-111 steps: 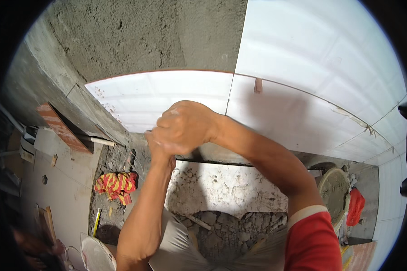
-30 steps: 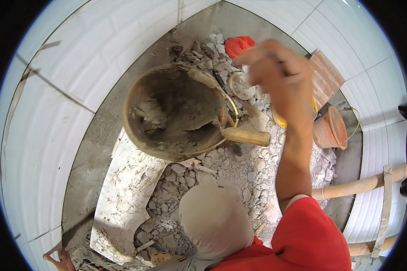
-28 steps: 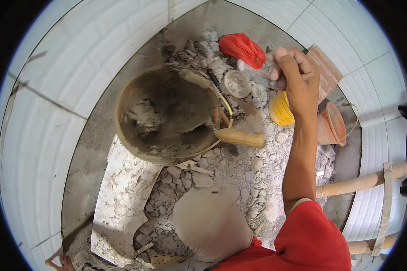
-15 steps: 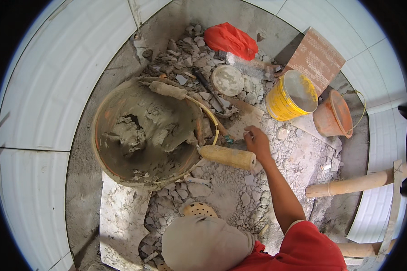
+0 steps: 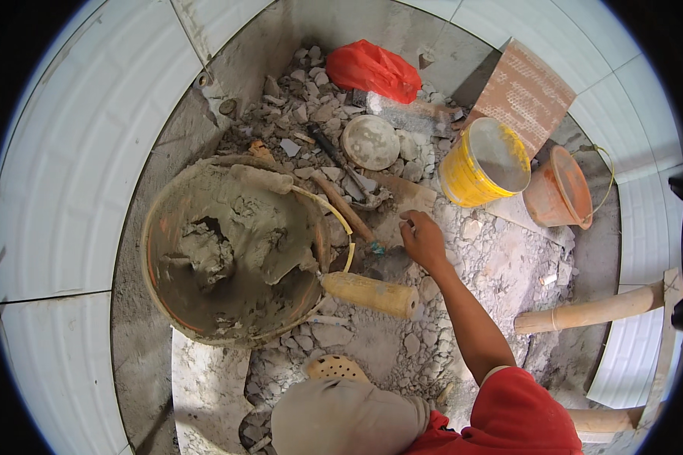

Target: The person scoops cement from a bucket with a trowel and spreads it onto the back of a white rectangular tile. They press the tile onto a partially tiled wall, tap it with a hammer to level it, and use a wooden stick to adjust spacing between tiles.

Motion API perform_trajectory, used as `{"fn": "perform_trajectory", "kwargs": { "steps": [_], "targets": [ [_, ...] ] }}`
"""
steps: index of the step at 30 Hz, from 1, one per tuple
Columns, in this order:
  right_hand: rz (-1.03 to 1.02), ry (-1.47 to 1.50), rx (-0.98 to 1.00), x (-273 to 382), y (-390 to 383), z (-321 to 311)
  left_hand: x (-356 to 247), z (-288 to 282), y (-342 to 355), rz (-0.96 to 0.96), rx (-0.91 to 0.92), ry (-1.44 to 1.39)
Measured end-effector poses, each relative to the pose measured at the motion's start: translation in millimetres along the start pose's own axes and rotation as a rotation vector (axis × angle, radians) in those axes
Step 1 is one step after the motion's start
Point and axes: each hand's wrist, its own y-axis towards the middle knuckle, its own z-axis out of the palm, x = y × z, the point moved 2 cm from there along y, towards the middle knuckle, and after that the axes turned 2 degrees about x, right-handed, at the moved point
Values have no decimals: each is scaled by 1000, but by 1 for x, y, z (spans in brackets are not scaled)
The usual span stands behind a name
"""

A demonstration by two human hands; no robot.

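Got a tub [image 5: 151, 280] of wet mortar [image 5: 212, 262] at 9 o'clock, yellow bucket [image 5: 463, 178] at 2, loosely curled, empty-looking right fingers [image 5: 407, 221] at 3; can't tell about left fingers.

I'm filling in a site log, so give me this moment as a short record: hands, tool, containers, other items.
Right hand: fingers bent, nothing visibly held
Left hand: out of view
Near right hand: brown stick, not touched
Tool: wooden handle, sticking out past the rim of the mortar tub
Containers: mortar tub, yellow bucket, orange bucket
Other: red plastic bag
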Motion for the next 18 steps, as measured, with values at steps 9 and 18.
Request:
{"fn": "perform_trajectory", "kwargs": {
  "steps": [9,18],
  "targets": [
    [-187,-778,-634,-11,33,-125,-12,-10,1,-24,6,14],
    [-193,-749,-115,-10,-2,-163,5,18,-26,-47,-2,-42]
  ]
}}
